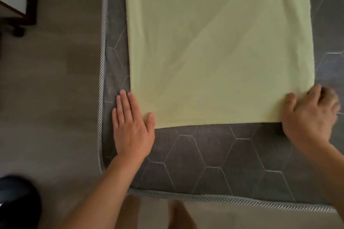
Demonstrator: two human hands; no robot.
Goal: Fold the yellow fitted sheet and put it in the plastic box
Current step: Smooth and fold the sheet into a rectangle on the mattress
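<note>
Two bare forearms (104, 191) reach in; the left hand (133, 126) lies flat on the dark grey hexagon-quilted mattress (204, 154), fingers straight and together, thumb touching the near left corner of the pale yellow fitted sheet (219, 52), a smooth long rectangle, faintly creased. The right hand (310, 115) blurs at its near right corner, fingers curled, grip unclear

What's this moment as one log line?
yellow fitted sheet: flat on mattress | left hand: flat on near-left corner | right hand: curled at near-right corner, grip unclear

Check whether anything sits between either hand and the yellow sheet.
Nothing visible. The left hand and right hand touch the near corners of the yellow sheet on the mattress. Plastic box: not in view.
</note>
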